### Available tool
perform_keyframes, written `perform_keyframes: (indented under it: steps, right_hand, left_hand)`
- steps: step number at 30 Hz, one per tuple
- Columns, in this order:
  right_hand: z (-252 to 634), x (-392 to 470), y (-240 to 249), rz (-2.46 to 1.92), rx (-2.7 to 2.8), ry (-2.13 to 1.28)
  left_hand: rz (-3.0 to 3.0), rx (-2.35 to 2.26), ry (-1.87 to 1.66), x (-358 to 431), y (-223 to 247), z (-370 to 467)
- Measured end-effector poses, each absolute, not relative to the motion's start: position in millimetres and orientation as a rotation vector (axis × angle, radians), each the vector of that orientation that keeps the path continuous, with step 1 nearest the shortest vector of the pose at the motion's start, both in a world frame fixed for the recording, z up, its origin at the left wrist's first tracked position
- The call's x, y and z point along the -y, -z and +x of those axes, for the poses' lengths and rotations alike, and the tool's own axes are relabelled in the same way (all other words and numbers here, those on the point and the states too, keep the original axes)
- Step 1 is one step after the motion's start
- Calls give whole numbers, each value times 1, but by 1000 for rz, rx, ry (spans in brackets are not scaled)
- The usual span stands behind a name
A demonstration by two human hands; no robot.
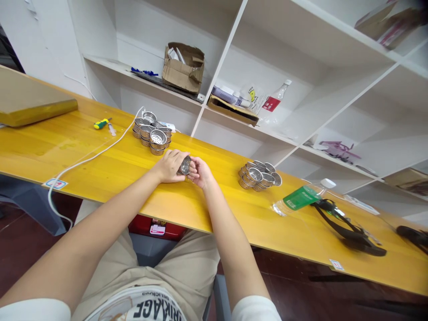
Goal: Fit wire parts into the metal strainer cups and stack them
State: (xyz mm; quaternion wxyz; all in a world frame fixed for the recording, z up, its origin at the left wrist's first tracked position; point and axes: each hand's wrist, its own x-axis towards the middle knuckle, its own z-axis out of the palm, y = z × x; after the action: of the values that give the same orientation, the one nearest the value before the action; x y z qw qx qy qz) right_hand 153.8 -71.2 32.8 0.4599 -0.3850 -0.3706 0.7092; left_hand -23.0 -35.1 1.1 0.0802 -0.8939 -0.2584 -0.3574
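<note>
Between my two hands, over the middle of the table, is a small perforated metal cup [185, 165]. My left hand [172, 166] is curled over its left side. From the right, the fingers of my right hand [199, 172] close against the cup; part of it is hidden by both hands. Just beyond my left hand stands a cluster of similar perforated metal cups [158, 139], several of them stacked. A second cluster of such cups [255, 174] stands to the right of my right hand, well apart from it.
A white cable [96, 154] crosses the yellow table [230, 205] on the left, near a green-yellow screwdriver [101, 124]. At right lie a green-labelled bottle [302, 197] and a black strapped headset [351, 232]. White shelves [267, 53] with a cardboard box [183, 69] rise behind the table.
</note>
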Motion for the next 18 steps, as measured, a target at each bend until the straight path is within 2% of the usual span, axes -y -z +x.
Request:
perform_keyframes:
  steps: [8,15,18]
  right_hand:
    - [151,73,-29,-999,1037,-1591]
    - [151,72,-24,-1166,1210,-674]
    - [151,68,-21,-1208,1252,-809]
  left_hand:
    - [-2666,757,1106,34,-1,-23]
    - [-2572,825,1400,33,0,-23]
    - [-2596,801,1479,33,0,-21]
